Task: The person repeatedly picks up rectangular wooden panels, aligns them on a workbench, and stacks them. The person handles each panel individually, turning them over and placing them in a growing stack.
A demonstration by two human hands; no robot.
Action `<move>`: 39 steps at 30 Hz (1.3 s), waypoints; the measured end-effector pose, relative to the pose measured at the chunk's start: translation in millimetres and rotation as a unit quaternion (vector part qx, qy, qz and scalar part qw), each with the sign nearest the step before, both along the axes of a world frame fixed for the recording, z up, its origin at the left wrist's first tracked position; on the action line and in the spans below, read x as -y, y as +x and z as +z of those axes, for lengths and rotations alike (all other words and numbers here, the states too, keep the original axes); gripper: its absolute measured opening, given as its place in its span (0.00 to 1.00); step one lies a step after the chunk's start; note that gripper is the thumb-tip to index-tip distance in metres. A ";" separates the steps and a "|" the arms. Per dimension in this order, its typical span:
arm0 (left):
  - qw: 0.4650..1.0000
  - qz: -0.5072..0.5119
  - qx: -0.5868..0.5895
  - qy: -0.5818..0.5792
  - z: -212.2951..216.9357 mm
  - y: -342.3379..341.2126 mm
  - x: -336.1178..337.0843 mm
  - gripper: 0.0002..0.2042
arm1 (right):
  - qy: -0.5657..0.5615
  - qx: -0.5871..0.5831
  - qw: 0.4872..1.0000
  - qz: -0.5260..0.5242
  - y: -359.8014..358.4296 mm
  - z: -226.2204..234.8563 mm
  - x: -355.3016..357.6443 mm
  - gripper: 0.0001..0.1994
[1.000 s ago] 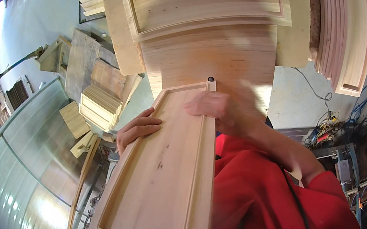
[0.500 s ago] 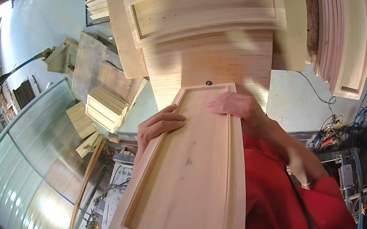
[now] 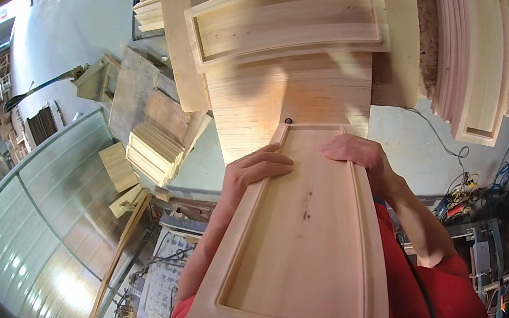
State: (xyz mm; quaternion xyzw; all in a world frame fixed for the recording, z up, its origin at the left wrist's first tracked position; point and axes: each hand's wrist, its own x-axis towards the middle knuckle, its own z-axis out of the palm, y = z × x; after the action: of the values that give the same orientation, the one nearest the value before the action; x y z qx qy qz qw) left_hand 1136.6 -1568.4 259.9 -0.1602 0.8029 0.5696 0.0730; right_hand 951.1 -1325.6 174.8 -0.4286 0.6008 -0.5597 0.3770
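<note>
A pale wooden panel with a raised frame (image 3: 288, 235) slants from near my body up toward the work board (image 3: 293, 87). My left hand (image 3: 261, 164) grips its left edge near the far end, fingers laid over the frame and thumb hidden beneath. On the opposite edge, my right hand (image 3: 359, 153) does the same, its fingertips on the recessed face. By the panel's far end a small black knob (image 3: 289, 121) shows on the board. Beyond it, a second framed panel (image 3: 288, 23) lies crosswise on the board.
At right stands a stack of framed panels (image 3: 473, 45) on a brown surface. More panels (image 3: 154, 151) are stacked at left beside wooden boards (image 3: 142, 83). A translucent screen (image 3: 42, 230) curves along the left. Tangled cables (image 3: 464, 190) lie on the right.
The panel in my hands has shifted to the right and slightly nearer, and its far end now sits right of the black knob. Both hands moved along with it, keeping their hold.
</note>
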 end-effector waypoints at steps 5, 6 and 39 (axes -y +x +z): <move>1.000 -0.006 -0.014 0.017 -5.7 -9.5 -15.4 0.15 | 0.005 -0.001 1.000 -0.001 -8.0 0.0 -17.4 0.14; 1.000 -0.008 -0.017 0.018 -5.2 -12.8 -16.7 0.15 | 0.008 0.002 1.000 -0.003 -9.6 -0.3 -20.2 0.14; 0.817 0.525 -0.165 0.173 -89.5 -2.6 -84.1 0.17 | 0.276 0.079 0.934 -0.211 -10.7 -5.6 -277.0 0.17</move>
State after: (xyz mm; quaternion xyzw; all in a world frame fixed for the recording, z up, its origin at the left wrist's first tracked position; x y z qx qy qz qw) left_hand 1134.0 -1484.4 170.4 -0.4458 0.4853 0.6687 -0.3445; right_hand 940.4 -1048.6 169.3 -0.1251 0.7765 -0.4709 0.3996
